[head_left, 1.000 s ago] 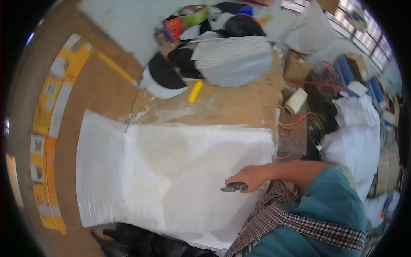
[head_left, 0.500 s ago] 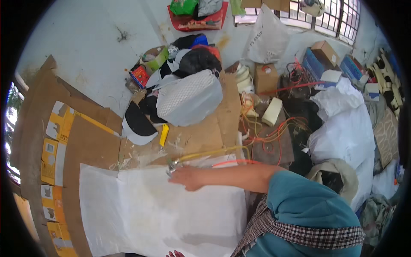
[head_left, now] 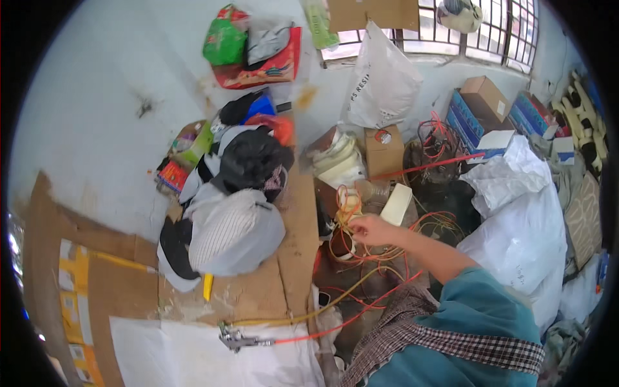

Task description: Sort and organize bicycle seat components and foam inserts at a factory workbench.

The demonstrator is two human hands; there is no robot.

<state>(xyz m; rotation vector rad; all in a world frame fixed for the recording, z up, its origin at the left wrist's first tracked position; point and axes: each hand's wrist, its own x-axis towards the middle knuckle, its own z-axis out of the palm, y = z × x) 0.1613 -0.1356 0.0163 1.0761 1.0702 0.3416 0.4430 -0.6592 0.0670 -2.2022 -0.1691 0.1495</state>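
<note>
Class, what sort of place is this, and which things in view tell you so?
Probably a small, makeshift workshop: a metal tool joined to an orange hose lies on a white sheet, with a brown cardboard box and a big white sack crowded nearby.

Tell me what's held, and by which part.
Right hand is at the coiled hose; whether it grips it, and where, can't be told. Left hand is out of view.

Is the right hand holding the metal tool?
No, the metal tool lies on the white sheet, well apart from the right hand.
</note>
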